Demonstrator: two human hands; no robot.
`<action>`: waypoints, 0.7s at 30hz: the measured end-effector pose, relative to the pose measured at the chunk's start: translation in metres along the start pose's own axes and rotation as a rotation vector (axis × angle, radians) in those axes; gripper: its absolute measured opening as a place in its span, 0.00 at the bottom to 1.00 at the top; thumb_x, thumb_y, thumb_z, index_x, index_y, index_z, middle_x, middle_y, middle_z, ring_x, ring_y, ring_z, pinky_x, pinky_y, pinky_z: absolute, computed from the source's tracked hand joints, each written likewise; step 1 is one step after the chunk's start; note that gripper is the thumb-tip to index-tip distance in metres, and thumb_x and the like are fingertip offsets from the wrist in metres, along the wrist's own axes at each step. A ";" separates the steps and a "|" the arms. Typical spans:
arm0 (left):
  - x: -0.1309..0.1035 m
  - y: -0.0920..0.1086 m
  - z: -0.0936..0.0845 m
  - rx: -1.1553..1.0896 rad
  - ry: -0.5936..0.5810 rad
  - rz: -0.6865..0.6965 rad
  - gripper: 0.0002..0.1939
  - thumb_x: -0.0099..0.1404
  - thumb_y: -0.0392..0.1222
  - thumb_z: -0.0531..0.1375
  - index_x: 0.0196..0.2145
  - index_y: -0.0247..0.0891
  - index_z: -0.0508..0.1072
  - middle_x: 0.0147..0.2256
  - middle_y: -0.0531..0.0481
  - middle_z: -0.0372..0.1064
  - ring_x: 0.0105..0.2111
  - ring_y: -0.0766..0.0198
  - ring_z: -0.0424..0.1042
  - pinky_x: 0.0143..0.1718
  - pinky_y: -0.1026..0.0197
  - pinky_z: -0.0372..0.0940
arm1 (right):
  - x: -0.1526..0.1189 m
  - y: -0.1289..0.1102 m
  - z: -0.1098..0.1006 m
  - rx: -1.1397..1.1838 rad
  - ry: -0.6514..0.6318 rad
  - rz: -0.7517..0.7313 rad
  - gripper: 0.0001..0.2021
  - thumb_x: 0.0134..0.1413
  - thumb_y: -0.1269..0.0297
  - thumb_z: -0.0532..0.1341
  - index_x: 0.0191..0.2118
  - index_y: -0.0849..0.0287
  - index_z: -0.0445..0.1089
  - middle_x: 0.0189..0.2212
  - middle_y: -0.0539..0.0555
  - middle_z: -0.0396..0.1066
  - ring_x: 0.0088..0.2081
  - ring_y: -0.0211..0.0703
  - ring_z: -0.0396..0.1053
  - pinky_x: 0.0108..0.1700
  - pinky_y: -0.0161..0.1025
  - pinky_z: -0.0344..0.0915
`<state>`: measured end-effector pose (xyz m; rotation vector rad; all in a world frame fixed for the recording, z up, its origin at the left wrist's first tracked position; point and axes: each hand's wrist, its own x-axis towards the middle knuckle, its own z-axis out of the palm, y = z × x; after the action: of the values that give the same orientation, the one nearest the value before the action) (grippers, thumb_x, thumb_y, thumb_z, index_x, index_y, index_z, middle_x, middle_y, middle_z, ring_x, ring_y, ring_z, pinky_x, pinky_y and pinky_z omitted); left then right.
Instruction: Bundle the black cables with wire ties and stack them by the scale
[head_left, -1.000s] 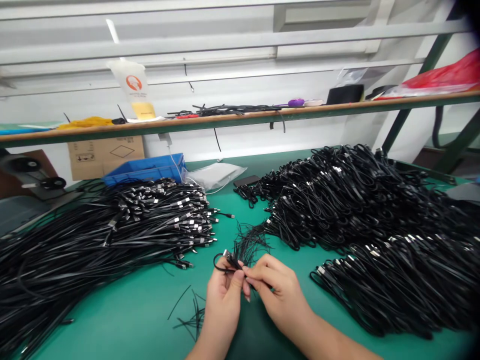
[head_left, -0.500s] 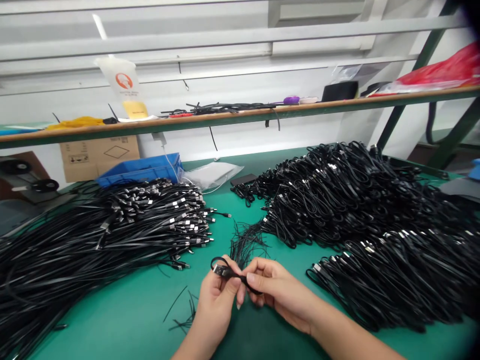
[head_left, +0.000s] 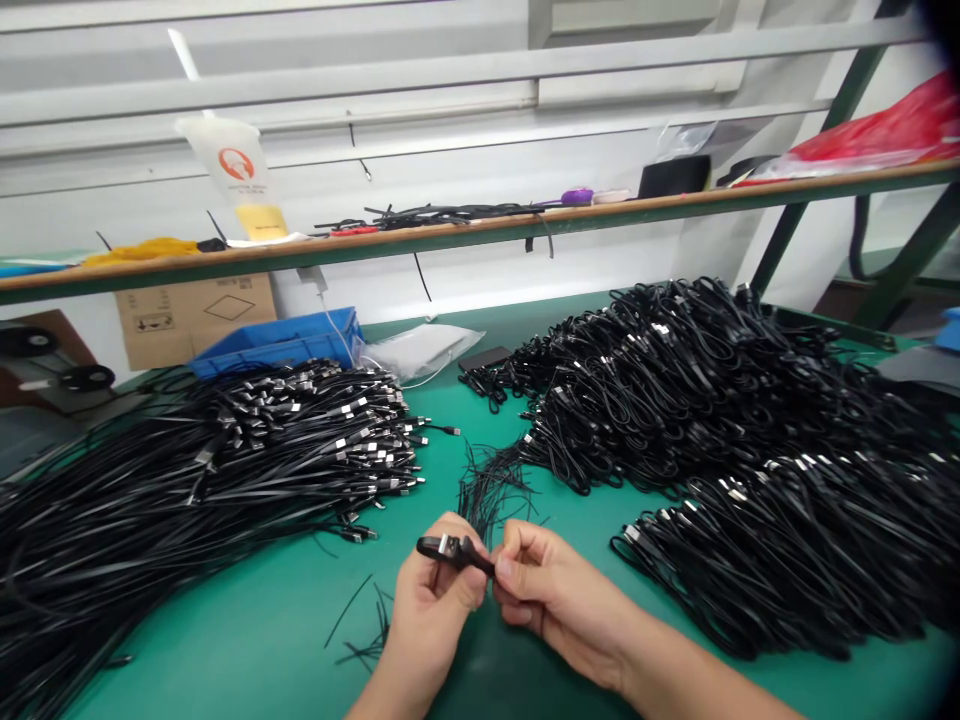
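Note:
My left hand (head_left: pixel 435 600) grips a folded black cable (head_left: pixel 471 553) whose silver USB plug shows above the fingers. Thumb and fingers of my right hand (head_left: pixel 544 590) are pinched at the right end of that bundle; whether a thin tie is between them is too small to tell. Just beyond both hands lies a heap of short black ties (head_left: pixel 491 490). A few more loose ties (head_left: pixel 367 635) are left of my left hand.
Straight black cables (head_left: pixel 225 470) with silver plugs cover the left side. Folded cables form a big pile (head_left: pixel 660 390) and a row (head_left: pixel 795 550) at right. Behind stand a blue tray (head_left: pixel 281 340), a plastic bag (head_left: pixel 424 350) and a shelf (head_left: pixel 450 237).
The cable bundle has turned in my left hand, so its loop looks flatter. My right hand has closed into a tighter pinch at its right end. The view has shifted slightly.

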<state>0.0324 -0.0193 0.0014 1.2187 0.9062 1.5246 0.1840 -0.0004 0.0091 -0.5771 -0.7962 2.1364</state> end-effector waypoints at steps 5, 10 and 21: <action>0.000 -0.004 -0.003 0.023 0.058 -0.024 0.12 0.53 0.47 0.72 0.27 0.38 0.77 0.27 0.49 0.65 0.27 0.63 0.64 0.27 0.65 0.59 | 0.001 0.004 0.002 -0.038 0.017 -0.061 0.26 0.37 0.53 0.77 0.25 0.58 0.59 0.23 0.44 0.61 0.23 0.30 0.53 0.26 0.31 0.48; 0.003 0.000 -0.009 0.106 0.104 0.061 0.19 0.52 0.52 0.73 0.40 0.42 0.78 0.36 0.45 0.72 0.36 0.57 0.71 0.36 0.62 0.66 | 0.007 0.000 -0.008 -0.477 0.086 -0.373 0.20 0.51 0.53 0.69 0.25 0.57 0.59 0.25 0.47 0.61 0.26 0.35 0.57 0.29 0.34 0.55; 0.016 0.022 -0.031 1.096 -0.344 0.578 0.14 0.68 0.34 0.61 0.50 0.42 0.72 0.43 0.47 0.75 0.45 0.58 0.71 0.48 0.57 0.65 | 0.002 -0.004 -0.023 -1.549 0.065 -0.931 0.12 0.61 0.81 0.53 0.29 0.58 0.60 0.32 0.51 0.58 0.35 0.40 0.58 0.36 0.35 0.61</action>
<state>-0.0035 -0.0094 0.0193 2.6154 1.2578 1.1123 0.1991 0.0107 -0.0041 -0.7387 -2.0890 0.3637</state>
